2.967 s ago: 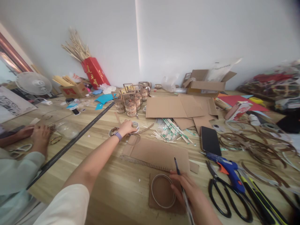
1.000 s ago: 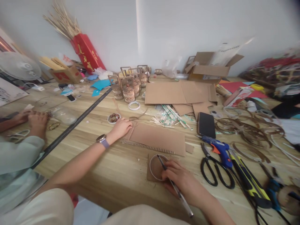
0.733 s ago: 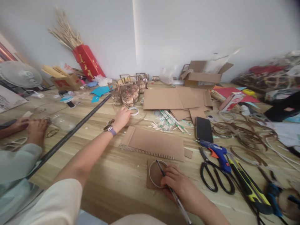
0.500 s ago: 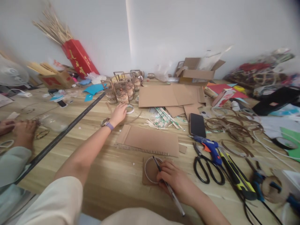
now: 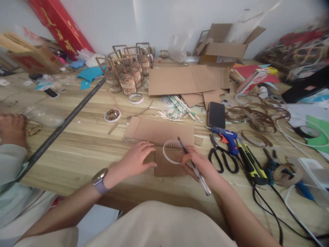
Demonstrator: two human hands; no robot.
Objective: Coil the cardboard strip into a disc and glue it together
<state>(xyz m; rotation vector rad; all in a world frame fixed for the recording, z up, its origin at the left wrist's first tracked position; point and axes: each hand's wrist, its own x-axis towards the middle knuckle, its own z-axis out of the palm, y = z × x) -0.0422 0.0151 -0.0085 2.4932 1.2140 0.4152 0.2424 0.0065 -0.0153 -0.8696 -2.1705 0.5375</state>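
Observation:
My right hand is closed around a pen and also grips the edge of a thin white ring. The ring is over a small square of brown cardboard at the table's front edge and appears raised off it. My left hand, a watch on its wrist, is open just left of that square, thumb and fingers apart with nothing between them. Directly behind lies a cardboard strip with a torn, corrugated edge.
Scissors, a blue glue gun, a yellow cutter and a phone lie to the right. Small woven baskets, a tape roll and a dish of brown beads stand behind. Another person's hand is at far left.
My left hand has drawn back from the tape roll to beside the cardboard square, uncovering the bead dish. My right hand has lifted the ring with the pen. The view has tilted downward.

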